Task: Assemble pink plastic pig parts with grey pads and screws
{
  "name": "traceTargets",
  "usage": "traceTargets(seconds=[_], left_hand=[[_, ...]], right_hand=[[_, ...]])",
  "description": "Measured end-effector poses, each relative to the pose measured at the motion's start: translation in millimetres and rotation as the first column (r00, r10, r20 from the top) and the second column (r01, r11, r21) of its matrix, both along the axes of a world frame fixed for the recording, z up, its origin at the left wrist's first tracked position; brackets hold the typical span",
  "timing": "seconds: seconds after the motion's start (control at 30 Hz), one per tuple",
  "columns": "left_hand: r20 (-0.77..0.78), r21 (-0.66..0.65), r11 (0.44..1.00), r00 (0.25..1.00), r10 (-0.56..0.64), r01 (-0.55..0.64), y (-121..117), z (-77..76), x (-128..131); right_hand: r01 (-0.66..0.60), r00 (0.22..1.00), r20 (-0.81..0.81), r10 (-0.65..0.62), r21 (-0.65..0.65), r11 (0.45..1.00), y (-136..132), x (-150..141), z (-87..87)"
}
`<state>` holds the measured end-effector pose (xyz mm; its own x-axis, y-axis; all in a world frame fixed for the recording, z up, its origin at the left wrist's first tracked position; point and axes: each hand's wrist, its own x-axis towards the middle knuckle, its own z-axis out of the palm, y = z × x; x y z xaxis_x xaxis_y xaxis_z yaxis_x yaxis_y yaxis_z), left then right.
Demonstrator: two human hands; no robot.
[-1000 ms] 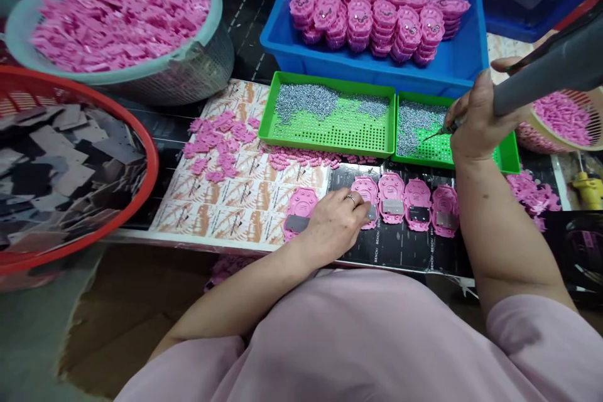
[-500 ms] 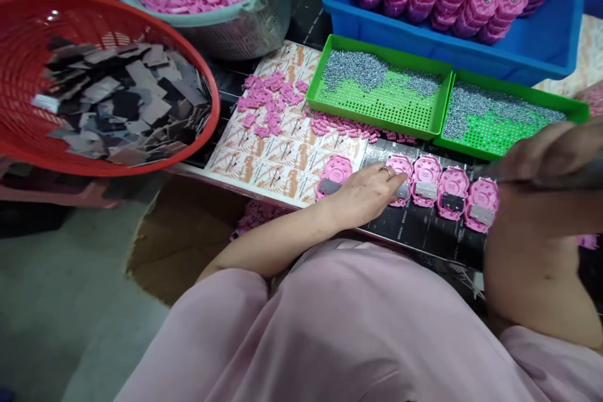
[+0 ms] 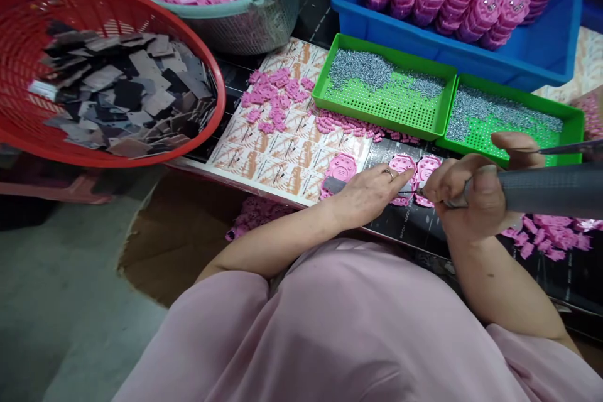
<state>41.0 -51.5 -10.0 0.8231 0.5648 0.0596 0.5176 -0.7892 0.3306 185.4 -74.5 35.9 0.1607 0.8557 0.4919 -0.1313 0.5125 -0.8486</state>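
My left hand (image 3: 365, 196) rests on a pink plastic shell (image 3: 402, 166) in a row of such shells on the dark mat, fingers curled and pressing it down. My right hand (image 3: 466, 191) is wrapped round a grey electric screwdriver (image 3: 551, 188), whose thin bit tip points at the shell beside my left fingers. Another pink shell (image 3: 339, 171) with a grey metal plate lies just left of my left hand. Two green trays (image 3: 438, 129) behind the row hold several small silver screws.
A red basket (image 3: 207, 132) of grey and black plates stands at the left. A grey basin (image 3: 264, 12) of pink pieces and a blue bin (image 3: 541, 56) of stacked pink shells are behind. Loose pink bits (image 3: 276, 97) lie on printed cards; more pink pieces (image 3: 551, 235) lie at right.
My right hand has come from the right green screw tray down to the row of shells, bringing the screwdriver tip beside my left hand. The view has swung left.
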Motion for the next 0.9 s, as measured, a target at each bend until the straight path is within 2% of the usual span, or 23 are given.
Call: traceTargets(seconds=[0.13, 0.27, 0.53, 0.7, 0.9], left_hand=[[0.021, 0.002, 1.000, 1.000, -0.004, 0.004, -0.1, -1.5, -1.4], [0.051, 0.005, 1.000, 0.999, -0.012, 0.012, -0.3, -4.3, -2.5], [0.069, 0.003, 1.000, 0.998, -0.005, 0.005, 0.3, -5.1, -3.2], [0.093, 0.005, 1.000, 0.996, -0.012, 0.012, 0.5, -5.4, -3.8], [0.107, 0.018, 1.000, 0.994, -0.007, 0.005, 0.2, -6.5, -3.9]], right_hand=[[-0.059, 0.998, -0.022, 0.061, 0.095, 0.994, 1.7, -1.5, 1.3], [-0.090, 0.996, 0.021, 0.089, 0.091, 0.992, 2.1, -0.5, 2.2], [-0.025, 0.999, 0.023, 0.024, 0.065, 0.998, -0.2, -3.3, 3.7], [-0.115, 0.993, 0.022, 0.114, 0.060, 0.992, 2.0, -3.1, 3.1], [-0.022, 0.998, 0.062, 0.017, 0.089, 0.996, 1.6, -5.3, 4.7]])
